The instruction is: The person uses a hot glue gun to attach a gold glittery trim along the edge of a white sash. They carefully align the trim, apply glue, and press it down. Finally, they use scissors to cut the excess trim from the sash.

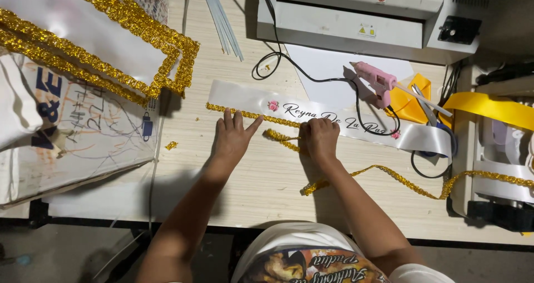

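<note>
While left fingers (233,122) spread flat on gold trim (250,115), right fingers (320,128) pinch it against the sash (245,97)

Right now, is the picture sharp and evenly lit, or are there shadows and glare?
Head view: sharp and brightly lit on the table; the left hand and right hand throw soft shadows toward the near edge; the white sash shows mild sheen; the floor below is dark.
</note>
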